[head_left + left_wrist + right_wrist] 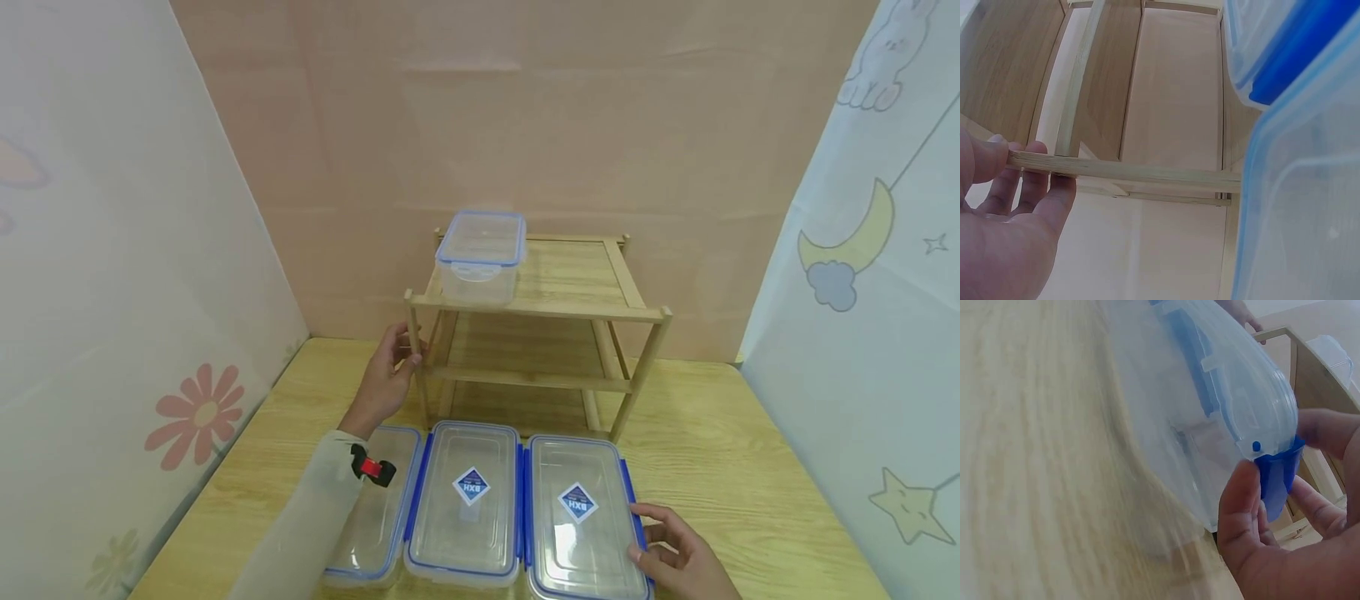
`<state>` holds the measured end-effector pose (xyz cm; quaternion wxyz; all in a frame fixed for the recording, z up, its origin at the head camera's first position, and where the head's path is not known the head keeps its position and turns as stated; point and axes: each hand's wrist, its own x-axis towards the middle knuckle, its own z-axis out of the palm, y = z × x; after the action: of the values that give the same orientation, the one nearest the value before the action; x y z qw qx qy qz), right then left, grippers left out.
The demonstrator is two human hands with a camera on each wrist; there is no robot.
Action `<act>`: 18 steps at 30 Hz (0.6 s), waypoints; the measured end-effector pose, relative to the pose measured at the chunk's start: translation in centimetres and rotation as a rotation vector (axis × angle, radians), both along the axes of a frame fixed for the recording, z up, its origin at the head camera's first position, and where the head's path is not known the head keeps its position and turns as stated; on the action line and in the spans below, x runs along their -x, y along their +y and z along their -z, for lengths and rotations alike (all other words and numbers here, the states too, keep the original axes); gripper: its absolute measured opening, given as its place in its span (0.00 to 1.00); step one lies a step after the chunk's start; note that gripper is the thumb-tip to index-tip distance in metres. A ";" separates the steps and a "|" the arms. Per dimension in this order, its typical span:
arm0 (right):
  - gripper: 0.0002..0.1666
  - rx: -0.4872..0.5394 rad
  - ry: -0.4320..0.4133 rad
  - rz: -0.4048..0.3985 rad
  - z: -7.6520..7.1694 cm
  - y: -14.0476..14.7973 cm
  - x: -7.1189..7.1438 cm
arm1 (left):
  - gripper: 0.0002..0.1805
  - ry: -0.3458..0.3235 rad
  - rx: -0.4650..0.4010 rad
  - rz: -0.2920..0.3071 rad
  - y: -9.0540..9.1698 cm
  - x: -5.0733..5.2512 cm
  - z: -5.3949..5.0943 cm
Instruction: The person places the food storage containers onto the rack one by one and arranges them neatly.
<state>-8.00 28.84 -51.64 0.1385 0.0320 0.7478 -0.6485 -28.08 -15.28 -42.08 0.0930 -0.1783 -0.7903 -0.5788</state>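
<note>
I'm watching the left hand gripping the rack post — it's sitting between thumb and fingers — while the right hand is pinching the clip (rightmost box).

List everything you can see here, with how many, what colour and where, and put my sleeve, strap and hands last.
Table: 1, yellowish wood, below
Rack: 1, light wood, on the table
Lidded boxes: 3, clear with blue trim, side by side before the rack
Stickers: 2, blue and white, middle and right lids
Upper box: 1, clear, blue-rimmed, rack top, left
Back wall: 1, peach, behind
Side walls: 2, pale with printed drawings, left and right
Sleeve: 1, pale, left forearm
Wrist strap: 1, black and red, left wrist
Left hand: 1, bare, gripping the rack
Right hand: 1, bare, pinching the rightmost box's blue latch
</note>
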 end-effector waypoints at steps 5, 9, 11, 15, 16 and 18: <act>0.33 0.119 -0.059 -0.042 0.5 0.0 -0.2 | 0.27 -0.003 0.005 -0.012 0.0 -0.1 0.1; 0.35 0.134 -0.065 -0.028 0.5 -0.2 -0.3 | 0.27 0.004 0.004 -0.008 0.0 -0.1 0.2; 0.35 0.141 -0.067 -0.021 0.5 -0.3 -0.4 | 0.27 0.007 0.004 -0.005 0.0 0.0 0.2; 0.34 0.151 -0.074 -0.015 0.5 -0.3 -0.5 | 0.26 0.012 0.003 0.001 0.0 0.0 0.2; 0.34 0.156 -0.077 -0.014 0.6 -0.3 -0.5 | 0.26 0.011 0.003 0.002 0.0 0.0 0.2; 0.34 0.168 -0.088 -0.013 0.6 -0.3 -0.5 | 0.26 0.011 -0.001 0.003 0.0 0.0 0.2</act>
<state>-7.53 28.52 -52.21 0.1776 0.0440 0.6840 -0.7062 -28.12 -15.29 -42.31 0.0967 -0.1824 -0.7893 -0.5782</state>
